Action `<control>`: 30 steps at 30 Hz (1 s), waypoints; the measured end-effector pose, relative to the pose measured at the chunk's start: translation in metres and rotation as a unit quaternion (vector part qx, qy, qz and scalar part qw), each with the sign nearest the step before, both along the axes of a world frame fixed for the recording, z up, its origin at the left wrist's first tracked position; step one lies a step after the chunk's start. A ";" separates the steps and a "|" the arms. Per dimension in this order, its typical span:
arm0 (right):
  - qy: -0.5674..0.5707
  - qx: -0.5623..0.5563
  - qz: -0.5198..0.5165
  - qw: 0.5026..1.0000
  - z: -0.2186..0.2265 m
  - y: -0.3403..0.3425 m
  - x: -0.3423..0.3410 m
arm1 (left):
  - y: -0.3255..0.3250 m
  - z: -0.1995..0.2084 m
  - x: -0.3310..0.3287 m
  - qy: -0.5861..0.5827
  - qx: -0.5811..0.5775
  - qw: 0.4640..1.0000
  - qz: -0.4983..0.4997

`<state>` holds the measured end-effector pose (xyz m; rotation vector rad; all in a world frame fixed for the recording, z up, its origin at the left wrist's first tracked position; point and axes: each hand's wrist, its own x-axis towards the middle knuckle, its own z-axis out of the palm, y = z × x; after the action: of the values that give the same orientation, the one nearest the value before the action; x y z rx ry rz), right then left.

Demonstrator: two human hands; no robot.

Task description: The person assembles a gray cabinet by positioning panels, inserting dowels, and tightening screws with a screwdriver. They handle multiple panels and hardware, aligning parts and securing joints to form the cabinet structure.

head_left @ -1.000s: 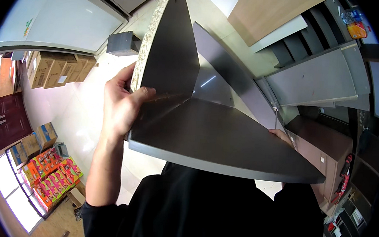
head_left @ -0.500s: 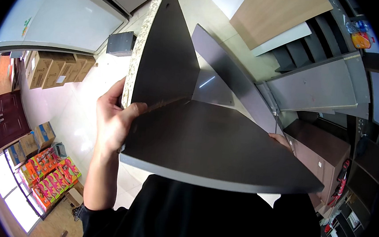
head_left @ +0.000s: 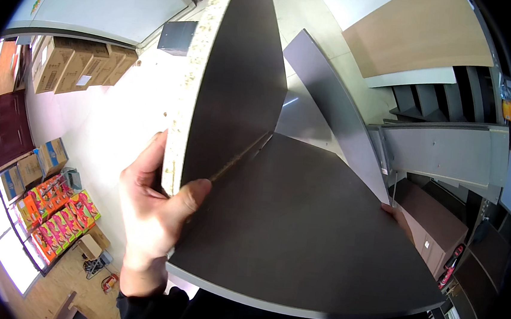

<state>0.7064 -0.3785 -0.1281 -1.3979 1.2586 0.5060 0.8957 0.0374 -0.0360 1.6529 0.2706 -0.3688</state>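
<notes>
Dark grey cabinet panels joined into an open frame fill the middle of the view. Its left panel has a raw chipboard edge facing me, and a wide panel lies against it, nearest my body. A further panel slants along the right side. My left hand is closed round the left panel's raw edge, thumb on the inner face near the corner seam, its other fingers mostly behind. At the near end of the right-side panel, my right hand grips the edge; most of it is hidden behind the wide panel.
Cardboard cartons stand along the left, with bright printed boxes below. A small dark box sits on the floor. At right are a grey cabinet part, a brown cabinet and a tan board.
The panel frame and my left hand now appear lower and larger in the picture. Both hands keep their hold, and the surroundings have shifted with my view.
</notes>
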 end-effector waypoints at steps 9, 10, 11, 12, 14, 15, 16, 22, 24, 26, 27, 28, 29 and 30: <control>0.165 0.124 0.055 0.977 -0.073 -0.031 -0.004 | 0.078 -0.011 0.026 0.007 0.042 0.999 0.023; 0.168 0.122 0.055 0.977 -0.075 -0.026 -0.013 | 0.080 -0.012 0.028 0.002 0.039 0.999 0.015; 0.170 0.121 0.055 0.976 -0.077 -0.021 -0.022 | 0.081 -0.013 0.030 -0.005 0.040 0.999 0.002; 0.177 0.119 0.057 0.975 -0.078 -0.018 -0.030 | 0.082 -0.012 0.032 -0.008 0.042 0.999 -0.009; 0.191 0.102 0.055 0.975 -0.082 -0.020 -0.033 | 0.084 -0.015 0.034 -0.015 0.036 0.999 -0.014; 0.187 0.095 0.055 0.976 -0.082 -0.023 -0.031 | 0.083 -0.016 0.033 -0.018 0.031 0.999 -0.013; 0.184 0.085 0.061 0.977 -0.079 -0.025 -0.019 | 0.084 -0.017 0.032 -0.019 0.026 0.999 -0.004; 0.138 0.058 -0.045 0.988 -0.028 0.000 0.053 | 0.063 -0.011 0.021 0.008 0.060 0.997 0.039; 0.118 0.040 -0.024 0.992 -0.034 -0.003 0.042 | 0.052 -0.009 0.016 -0.011 0.062 0.997 0.035; 0.182 0.092 -0.029 0.978 -0.093 -0.067 -0.016 | 0.052 -0.009 0.017 0.010 0.049 0.998 0.043; 0.201 0.116 -0.038 0.972 -0.119 -0.090 -0.037 | 0.044 -0.009 0.013 0.012 0.019 0.998 0.060; 0.215 0.135 -0.044 0.966 -0.135 -0.106 -0.057 | 0.036 -0.006 0.011 0.026 0.002 0.997 0.070; 0.213 0.135 -0.055 0.966 -0.130 -0.103 -0.060 | 0.026 -0.002 0.009 0.029 -0.009 0.998 0.058; 0.213 0.133 -0.065 0.966 -0.123 -0.099 -0.063 | 0.022 -0.001 0.006 0.033 -0.021 0.998 0.047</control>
<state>0.6435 -0.4779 -0.2512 -1.0011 1.5463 0.8835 0.9012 0.0589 -0.0369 1.5818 0.3861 -0.3574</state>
